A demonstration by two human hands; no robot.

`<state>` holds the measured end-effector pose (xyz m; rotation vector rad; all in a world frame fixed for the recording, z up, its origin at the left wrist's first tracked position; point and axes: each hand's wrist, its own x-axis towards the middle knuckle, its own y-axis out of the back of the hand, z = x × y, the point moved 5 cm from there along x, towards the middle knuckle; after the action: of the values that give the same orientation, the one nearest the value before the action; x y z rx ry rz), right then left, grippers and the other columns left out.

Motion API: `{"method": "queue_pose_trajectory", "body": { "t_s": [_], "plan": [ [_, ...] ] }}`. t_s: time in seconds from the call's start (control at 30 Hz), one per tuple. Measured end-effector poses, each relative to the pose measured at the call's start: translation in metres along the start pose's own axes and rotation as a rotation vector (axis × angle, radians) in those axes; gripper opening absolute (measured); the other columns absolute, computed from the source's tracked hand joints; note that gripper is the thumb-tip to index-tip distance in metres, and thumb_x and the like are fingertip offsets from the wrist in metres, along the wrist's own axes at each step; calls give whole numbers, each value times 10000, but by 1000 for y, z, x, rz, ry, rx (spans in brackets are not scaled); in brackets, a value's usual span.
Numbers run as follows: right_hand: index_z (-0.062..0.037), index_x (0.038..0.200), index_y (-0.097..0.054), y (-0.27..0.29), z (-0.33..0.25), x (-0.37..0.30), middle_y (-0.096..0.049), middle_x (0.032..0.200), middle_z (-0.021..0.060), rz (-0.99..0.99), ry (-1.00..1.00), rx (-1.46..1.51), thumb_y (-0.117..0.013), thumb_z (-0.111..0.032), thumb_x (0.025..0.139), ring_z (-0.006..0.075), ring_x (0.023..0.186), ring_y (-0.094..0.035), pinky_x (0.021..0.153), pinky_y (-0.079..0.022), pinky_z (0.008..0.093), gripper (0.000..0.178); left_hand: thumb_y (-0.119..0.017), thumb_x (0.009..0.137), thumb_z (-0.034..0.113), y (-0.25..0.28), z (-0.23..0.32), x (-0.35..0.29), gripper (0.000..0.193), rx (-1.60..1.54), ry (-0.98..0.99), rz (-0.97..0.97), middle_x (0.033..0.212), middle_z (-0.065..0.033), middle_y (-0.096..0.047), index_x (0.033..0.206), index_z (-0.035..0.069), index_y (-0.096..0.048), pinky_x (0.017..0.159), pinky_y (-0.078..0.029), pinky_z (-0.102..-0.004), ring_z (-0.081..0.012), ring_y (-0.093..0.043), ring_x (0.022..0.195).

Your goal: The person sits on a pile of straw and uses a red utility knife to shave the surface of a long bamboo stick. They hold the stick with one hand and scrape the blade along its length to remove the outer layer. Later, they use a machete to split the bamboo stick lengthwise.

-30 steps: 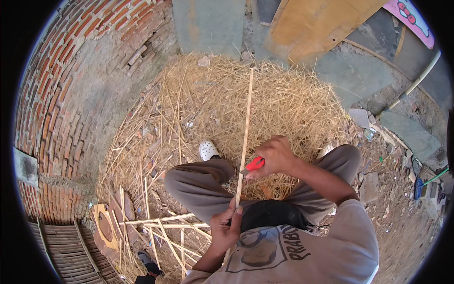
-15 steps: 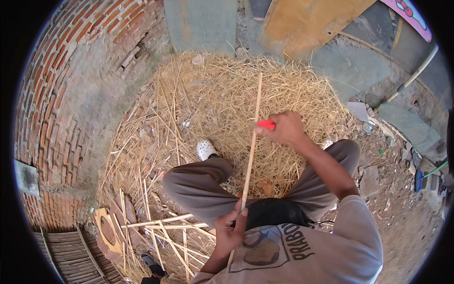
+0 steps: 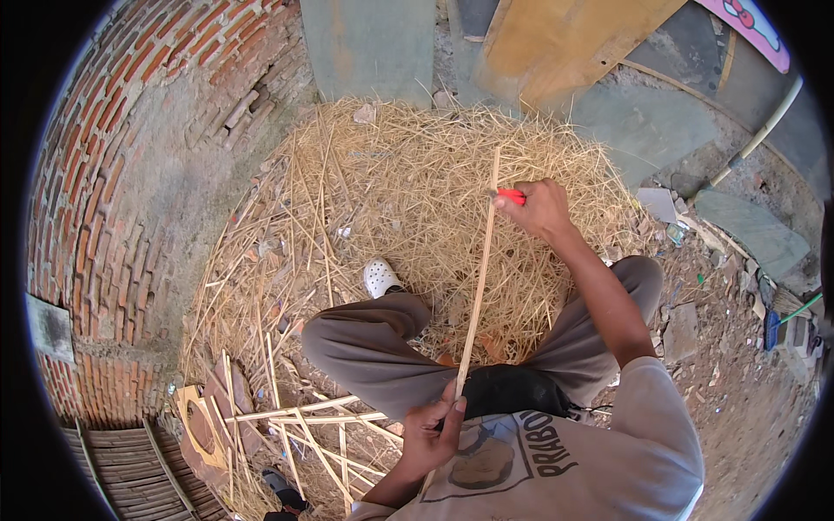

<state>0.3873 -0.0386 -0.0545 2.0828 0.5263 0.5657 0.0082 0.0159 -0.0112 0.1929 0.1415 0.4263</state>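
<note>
A long, pale bamboo strip point(image 3: 479, 295) slants up and away from my lap, over the straw. My left hand point(image 3: 432, 434) is closed round its near part, in front of my shirt, with the thumb on top. Farther up, my right hand point(image 3: 540, 208) grips a small red-handled knife point(image 3: 511, 196). The knife meets the strip near its far end; little of the blade shows, and the fingers partly cover the handle. A black pad point(image 3: 512, 391) lies across my lap beneath the strip.
A heap of straw-like shavings point(image 3: 408, 174) covers the ground ahead. Several split strips point(image 3: 304, 417) lie crossed at the left, by a board with a round hole point(image 3: 198, 425). A brick wall point(image 3: 113, 217) rises at the left; grey panels point(image 3: 369, 52) lean at the back.
My right hand and the knife have slid farther along the strip, toward its far end. The strip's far end has swung slightly right, and my left hand has shifted a little right.
</note>
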Motion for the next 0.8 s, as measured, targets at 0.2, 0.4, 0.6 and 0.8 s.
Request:
{"method": "queue_pose_trajectory", "body": {
  "t_s": [0.2,0.4,0.6,0.8],
  "plan": [
    [-51,521,-549,17,70,30,-497,484,80,78,-343,126,-369,-801,837,231,505,-530,514,-424,404,833,-560,942,7,-5,22,-30,177,-73,52,-104,624,57,-506,1071,-57,-662,476,-302,-180,16,-399,569],
    [-84,530,-543,-7,4,-12,-458,467,48,-81,-61,210,-403,-793,830,203,493,-518,507,-418,391,783,-583,933,24,29,-13,-9,272,-46,114,230,618,98,-453,1195,-32,-632,488,-281,-166,16,-356,562],
    [-124,526,-600,-15,-121,-102,-513,445,40,-27,682,126,-639,-758,694,181,382,-528,392,-402,345,657,-579,926,3,27,-1,18,320,2,14,228,666,104,-442,1243,-36,-595,540,-298,-152,5,-360,619],
    [-125,525,-610,-21,-83,-68,-543,466,68,-67,373,68,-638,-783,654,248,423,-568,444,-447,367,671,-567,932,-5,13,13,20,341,-7,54,220,654,114,-417,1272,-21,-581,522,-277,-149,14,-343,600]
  ]
}}
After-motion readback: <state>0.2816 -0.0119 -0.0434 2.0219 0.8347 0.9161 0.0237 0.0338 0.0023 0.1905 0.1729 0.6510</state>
